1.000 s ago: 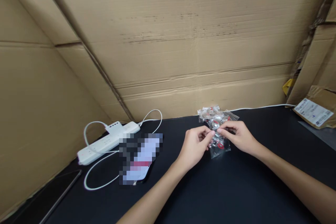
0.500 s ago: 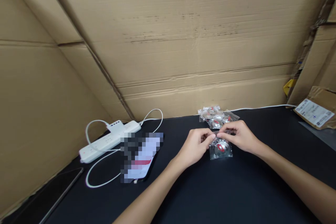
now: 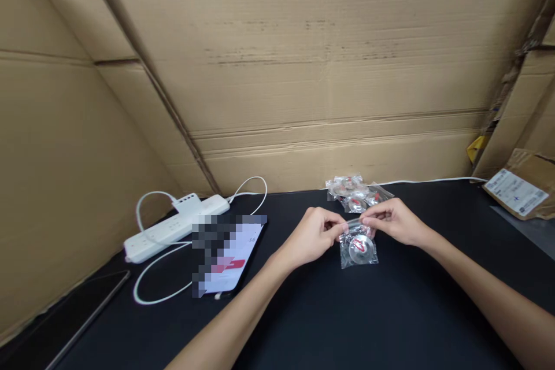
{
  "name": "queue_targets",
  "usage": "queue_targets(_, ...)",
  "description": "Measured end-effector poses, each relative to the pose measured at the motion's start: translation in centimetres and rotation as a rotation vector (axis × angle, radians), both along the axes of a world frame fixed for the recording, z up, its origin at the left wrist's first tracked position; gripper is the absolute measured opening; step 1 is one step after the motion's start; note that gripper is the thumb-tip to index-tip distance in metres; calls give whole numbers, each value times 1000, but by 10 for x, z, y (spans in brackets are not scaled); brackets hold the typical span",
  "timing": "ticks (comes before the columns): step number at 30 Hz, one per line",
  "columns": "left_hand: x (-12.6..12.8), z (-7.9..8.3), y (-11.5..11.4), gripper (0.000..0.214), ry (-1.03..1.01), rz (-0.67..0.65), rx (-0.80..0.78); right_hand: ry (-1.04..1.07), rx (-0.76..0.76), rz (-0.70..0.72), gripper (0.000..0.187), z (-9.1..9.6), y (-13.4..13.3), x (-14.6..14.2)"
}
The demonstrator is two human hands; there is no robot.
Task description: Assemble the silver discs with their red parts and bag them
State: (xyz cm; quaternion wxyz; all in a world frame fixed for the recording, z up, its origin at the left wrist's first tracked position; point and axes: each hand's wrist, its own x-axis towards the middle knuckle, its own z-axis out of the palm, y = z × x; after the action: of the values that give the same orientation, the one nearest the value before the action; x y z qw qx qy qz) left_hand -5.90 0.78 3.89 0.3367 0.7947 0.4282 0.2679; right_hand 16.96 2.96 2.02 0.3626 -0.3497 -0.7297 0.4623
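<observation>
Over the black table (image 3: 390,312), my left hand (image 3: 313,237) and my right hand (image 3: 393,221) both pinch the top edge of a small clear plastic bag (image 3: 359,246). Inside the bag is a round silver piece with a red mark. The bag hangs between my fingertips, just above the tabletop. Right behind my hands lies a small pile of similar clear bags (image 3: 355,194) with round silver and red pieces, close to the cardboard wall.
A white power strip (image 3: 173,228) with looping white cables lies at the left. A phone (image 3: 228,257) with a lit screen is beside it, and a dark tablet (image 3: 82,318) near the left edge. Cardboard walls (image 3: 303,69) surround the table; a labelled parcel (image 3: 518,188) sits at the right.
The bag has come slightly toward me, away from the pile, and now hangs lower with its round piece facing up. Both hands keep their pinch on it.
</observation>
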Motion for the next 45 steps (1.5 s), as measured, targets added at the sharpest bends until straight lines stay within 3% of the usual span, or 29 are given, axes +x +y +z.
queue_targets(10,0,0,0,29,-40,17,-5,34,-59,9,21,1,6,11)
queue_targets(18,7,-7,4,26,-443,59,-146,109,-164,-49,39,-13,7,4)
queue_targets(26,14,-3,0,29,-639,72,-257,278,-252,-24,30,-7,-6,-16)
queue_targets(29,11,-4,2,37,-608,134,-274,274,-203,-230,39,-3,10,4)
queue_targets(31,10,-6,5,38,-565,163,-274,199,-92,-485,47,-6,27,31)
queue_targets(34,8,-12,8,36,-513,180,-272,-179,111,-931,48,-19,51,81)
queue_targets(35,7,-13,8,35,-496,178,-271,-347,152,-999,45,-25,57,97)
queue_targets(38,7,-16,9,33,-450,168,-270,-630,219,-1013,45,-41,68,131)
queue_targets(42,7,-16,9,31,-427,161,-270,-747,367,-1183,63,-50,69,145)
queue_targets(45,8,-16,9,31,-403,163,-267,-811,413,-1108,45,-48,67,141)
